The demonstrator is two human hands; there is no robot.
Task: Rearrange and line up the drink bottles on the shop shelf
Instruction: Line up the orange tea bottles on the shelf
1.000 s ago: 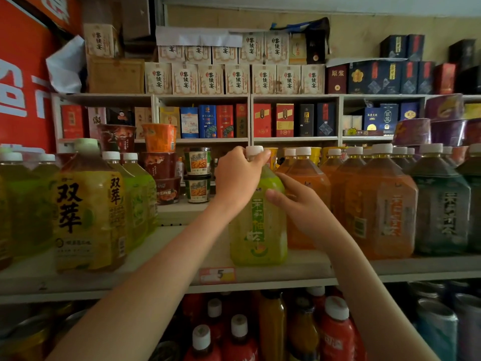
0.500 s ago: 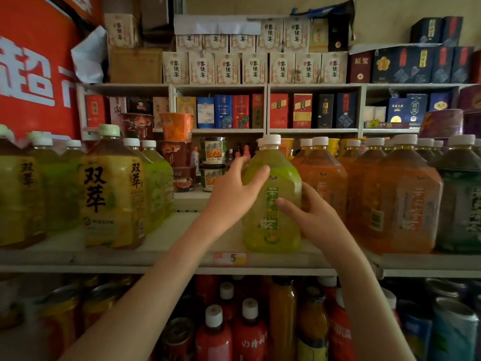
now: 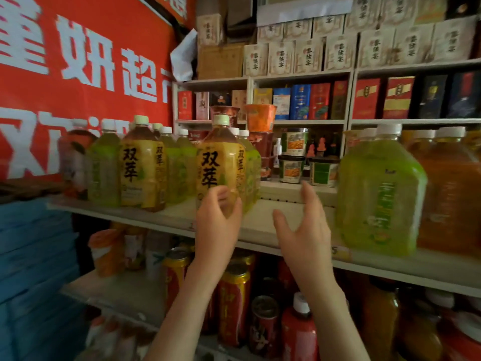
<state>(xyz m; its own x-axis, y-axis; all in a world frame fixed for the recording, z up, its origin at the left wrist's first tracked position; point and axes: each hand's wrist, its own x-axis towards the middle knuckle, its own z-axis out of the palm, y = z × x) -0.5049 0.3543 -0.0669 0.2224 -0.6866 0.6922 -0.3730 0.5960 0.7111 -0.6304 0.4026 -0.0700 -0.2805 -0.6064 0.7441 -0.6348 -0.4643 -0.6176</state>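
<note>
Left hand [image 3: 217, 220]: curled against the lower front of the yellow tea bottle [image 3: 220, 165], fingers bent on its base; a firm grip or only a touch, cannot tell through the blur
Right hand [image 3: 303, 227]: spread wide, palm turned to the left, holding nothing, hanging over the bare stretch of the shelf [image 3: 263, 225]
Yellow tea bottle: upright near the front edge of the shelf, ahead of a row of pale green bottles [image 3: 250, 168], large black characters on the label
Second yellow tea bottle [image 3: 141, 162]: upright further left, also ahead of its neighbours, well apart from the first
Green drink bottle [image 3: 377, 194]: upright at the right side of the gap, just beside the orange drink bottles [image 3: 453, 194], touched by neither hand
Gap: bare shelf between the yellow tea bottle and the green drink bottle, right hand in the middle of it
Step in hand: probably taking the yellow tea bottle to slide or turn it into line
Handling: big and full, so likely heavy; plastic wall stiff enough but giving a little under pressure; glossy label perhaps slippery
Where to hold: low on the body with both palms on opposite flat sides; narrow neck under the pale cap [image 3: 221, 120] good only for steadying
Risk: tall shape, easy to tip against the green row behind if pushed high
</note>
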